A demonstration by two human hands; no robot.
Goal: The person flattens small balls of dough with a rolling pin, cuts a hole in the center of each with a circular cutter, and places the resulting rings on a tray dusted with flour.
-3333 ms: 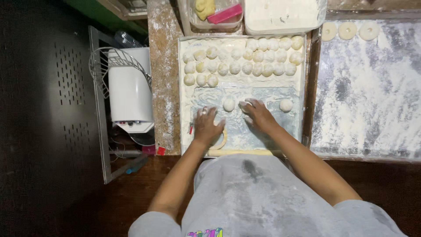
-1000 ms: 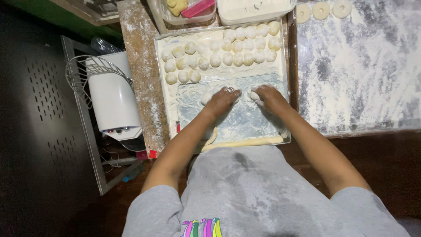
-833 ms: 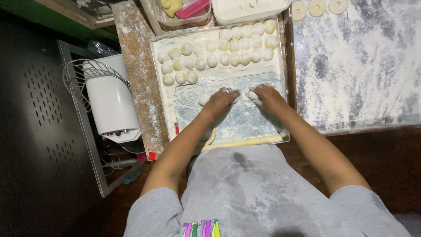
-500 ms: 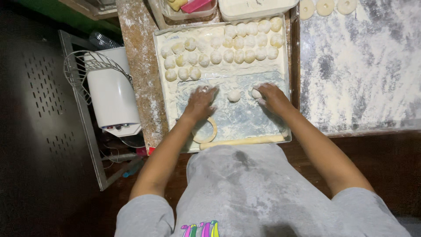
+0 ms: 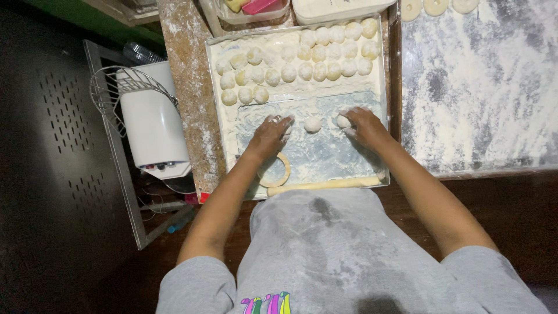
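A floured metal tray (image 5: 218, 110) lies in front of me with several rows of small dough balls (image 5: 302, 58) along its far side. My left hand (image 5: 270, 135) rests palm down on the tray's floured bottom, fingers over a piece of dough I can barely see. My right hand (image 5: 361, 125) presses on a dough ball (image 5: 343, 121) at its fingertips. One loose dough ball (image 5: 313, 124) sits between the two hands. A ring cutter (image 5: 274, 170) lies just below my left wrist. A wooden rolling pin (image 5: 325, 185) lies along the tray's near edge.
A flour-dusted work surface (image 5: 476, 99) spreads to the right, with three dough rings (image 5: 435, 6) at its far edge. Plastic tubs (image 5: 256, 7) stand behind the tray. To the left are a white appliance (image 5: 152, 125) with a wire guard and a dark perforated panel (image 5: 52, 116).
My hands, close together at the tray's middle a second ago, have moved apart. A dough ball now lies free between them, and my left hand has shifted left.
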